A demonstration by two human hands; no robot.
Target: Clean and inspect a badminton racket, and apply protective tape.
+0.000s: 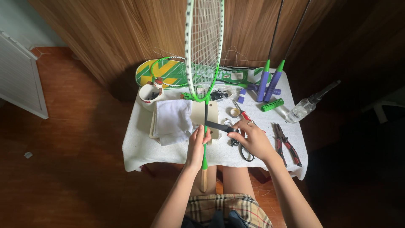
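The left hand (197, 145) has its grip closed around the racket (205, 126) shaft; the right hand (253, 137) pinches black tape (219, 126), apparently mid-wrap, with scissors (244, 150) just beneath it.

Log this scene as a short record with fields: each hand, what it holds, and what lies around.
left hand: grips the green racket at its shaft, held upright
right hand: pinches a black tape strip that reaches the shaft
table: white cover
nearby: pliers, scissors, folded white cloth, clear spray bottle, green grip roll
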